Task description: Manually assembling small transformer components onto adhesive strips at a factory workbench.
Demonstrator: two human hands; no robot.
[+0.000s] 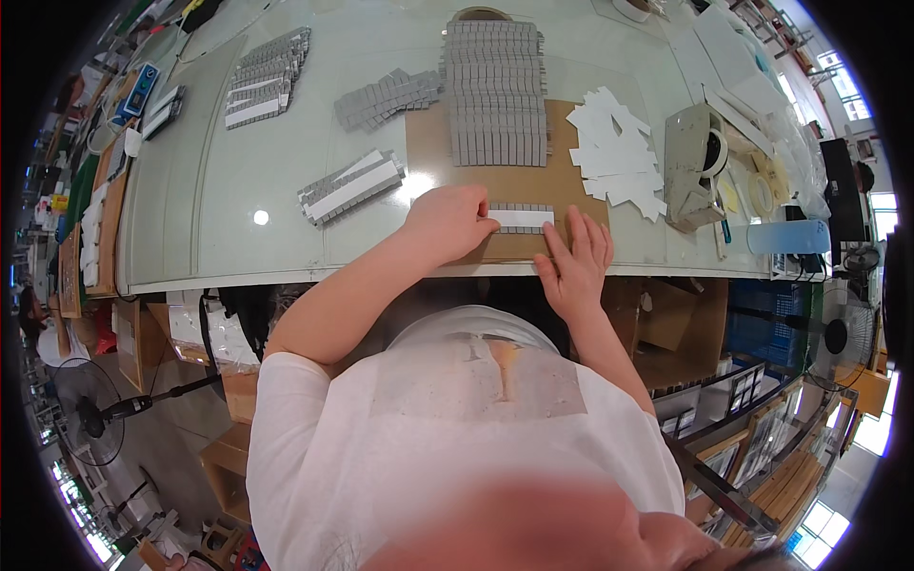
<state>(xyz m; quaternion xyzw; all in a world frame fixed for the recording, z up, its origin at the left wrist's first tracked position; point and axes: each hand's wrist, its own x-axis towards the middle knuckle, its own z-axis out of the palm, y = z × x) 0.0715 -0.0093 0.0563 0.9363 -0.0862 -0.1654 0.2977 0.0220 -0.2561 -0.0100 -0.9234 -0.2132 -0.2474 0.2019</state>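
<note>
Along the worktop's (238, 205) near edge lies a cardboard sheet (428, 143). There, the left hand (452, 224), curled, its grip unclear, and the right hand (578, 259), spread and grasping nothing, touch opposite ends of a white-topped grey strip (524, 219).

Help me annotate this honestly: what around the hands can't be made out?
All in the head view:
- Grey-and-white strip: left end covered by the left hand.
- Left hand's inner fingers: curled under, hidden by the hand itself.
- Brown ring: near part hidden behind the grey stack.
- Brown cardboard: partly covered by the grey stack and white pieces.
</note>
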